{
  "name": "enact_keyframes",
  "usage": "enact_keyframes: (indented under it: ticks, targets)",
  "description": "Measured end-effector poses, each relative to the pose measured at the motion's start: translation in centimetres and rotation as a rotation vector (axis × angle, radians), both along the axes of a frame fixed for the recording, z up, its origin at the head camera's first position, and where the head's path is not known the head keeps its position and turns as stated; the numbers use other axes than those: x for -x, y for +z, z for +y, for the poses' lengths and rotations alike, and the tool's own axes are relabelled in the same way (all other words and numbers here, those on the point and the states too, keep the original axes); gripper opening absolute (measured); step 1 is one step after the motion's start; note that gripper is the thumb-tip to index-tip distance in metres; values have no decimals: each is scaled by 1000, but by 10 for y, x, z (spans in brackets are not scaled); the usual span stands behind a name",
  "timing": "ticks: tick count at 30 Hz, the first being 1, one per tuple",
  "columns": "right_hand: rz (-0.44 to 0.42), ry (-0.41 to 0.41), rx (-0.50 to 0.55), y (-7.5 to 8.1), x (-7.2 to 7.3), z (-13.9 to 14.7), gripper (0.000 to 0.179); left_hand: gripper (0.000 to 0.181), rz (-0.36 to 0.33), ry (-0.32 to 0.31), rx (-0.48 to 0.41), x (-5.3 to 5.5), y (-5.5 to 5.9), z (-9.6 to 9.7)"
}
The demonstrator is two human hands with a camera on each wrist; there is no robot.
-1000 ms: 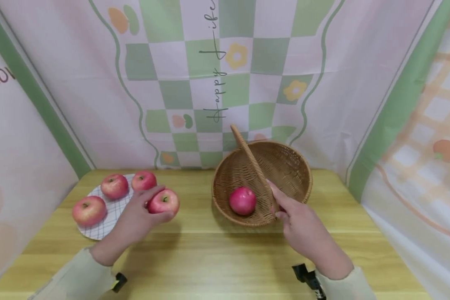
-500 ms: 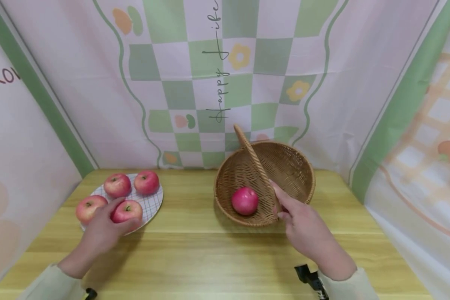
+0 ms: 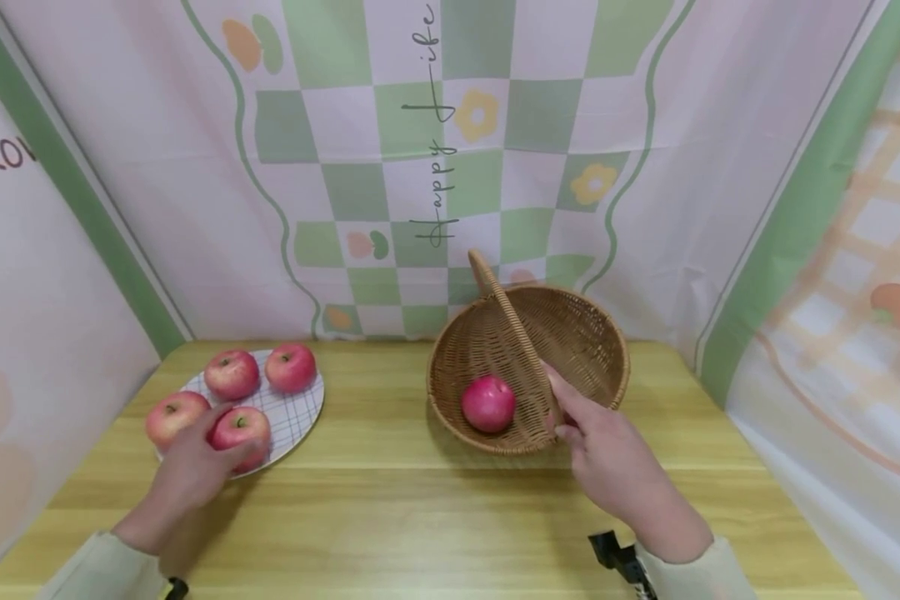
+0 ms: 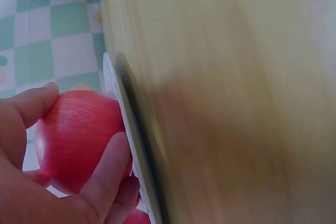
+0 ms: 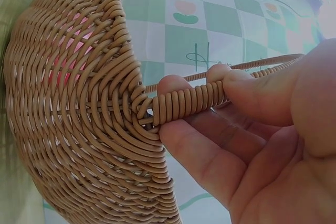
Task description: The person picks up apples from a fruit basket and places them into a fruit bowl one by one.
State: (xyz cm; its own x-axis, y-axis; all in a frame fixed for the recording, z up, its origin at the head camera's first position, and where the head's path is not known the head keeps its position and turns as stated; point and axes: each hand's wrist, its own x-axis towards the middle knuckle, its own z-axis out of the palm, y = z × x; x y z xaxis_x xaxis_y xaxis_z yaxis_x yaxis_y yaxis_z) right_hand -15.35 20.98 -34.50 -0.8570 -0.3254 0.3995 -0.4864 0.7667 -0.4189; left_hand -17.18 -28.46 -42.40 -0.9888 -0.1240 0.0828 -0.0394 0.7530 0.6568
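My left hand (image 3: 187, 467) has its thumb and fingers around an apple (image 3: 242, 435) at the front of a checked plate (image 3: 300, 417). In the left wrist view this red apple (image 4: 79, 135) sits against the plate's surface (image 4: 137, 156). Beside it on the plate are an apple at the left (image 3: 176, 417), one at the back (image 3: 232, 374) and one at the back right (image 3: 291, 367). My right hand (image 3: 618, 467) grips the wrapped handle (image 5: 189, 102) of a wicker basket (image 3: 570, 333) near its front rim. Inside the basket lies a deeper pink apple (image 3: 488, 403).
Both plate and basket stand on a wooden table (image 3: 390, 517), with bare wood between them. A checked cloth backdrop (image 3: 465, 183) hangs right behind, and more cloth (image 3: 810, 350) closes off the sides.
My left hand has moved left and down with the apple, from beside the plate's right edge to the plate's front. The right hand stays on the basket handle.
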Motion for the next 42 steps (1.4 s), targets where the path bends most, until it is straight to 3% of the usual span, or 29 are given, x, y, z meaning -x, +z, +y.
enact_keyframes:
  ticks: [8,11,14,20,27,31,36,39,42]
  targets:
    - [4,9,5,-1,0,0,80,83,12,-22,-75,4,-2,-11]
    - [12,8,5,-1,0,0,80,84,-10,-28,-56,3,-1,-13]
    - [14,2,6,-1,0,0,80,80,-5,-44,-11,0,2,-13]
    - [22,6,8,-1,0,0,81,74,98,-96,77,-9,7,-6]
    - [3,-24,-4,1,0,-1,79,96,62,-37,221,-18,15,5]
    - [-2,-20,-5,2,0,-1,79,91,65,-29,284,-21,20,11]
    - [6,-23,-5,1,0,-1,80,80,117,-16,363,-20,28,27]
    - [10,-23,-4,1,0,-1,80,82,163,-64,401,-14,32,42]
    - [8,-22,-1,0,0,-1,80,86,213,-214,417,-5,34,61]
